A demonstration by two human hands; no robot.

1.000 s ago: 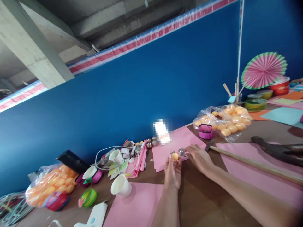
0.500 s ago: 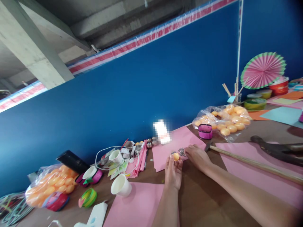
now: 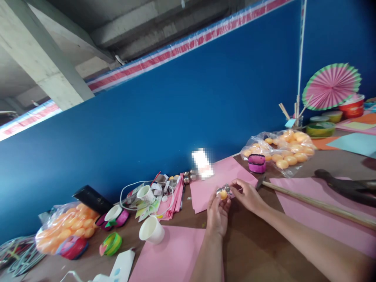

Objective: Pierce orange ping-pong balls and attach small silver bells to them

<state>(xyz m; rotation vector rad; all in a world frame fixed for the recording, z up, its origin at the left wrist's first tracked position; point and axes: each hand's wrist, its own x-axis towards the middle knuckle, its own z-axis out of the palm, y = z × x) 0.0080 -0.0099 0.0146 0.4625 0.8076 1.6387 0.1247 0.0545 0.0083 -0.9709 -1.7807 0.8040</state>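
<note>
While the left hand [image 3: 217, 215] is clasping a small round orange ball [image 3: 223, 195], the right hand [image 3: 246, 196] is sitting just right of the crumpled silvery cluster [image 3: 226, 187] beside that ball, its pinch unclear.

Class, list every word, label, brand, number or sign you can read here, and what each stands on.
None can be read.
Red tub: any print is too small and blurred.
Bright patch by the blue wall: pixelated, unreadable.
</note>
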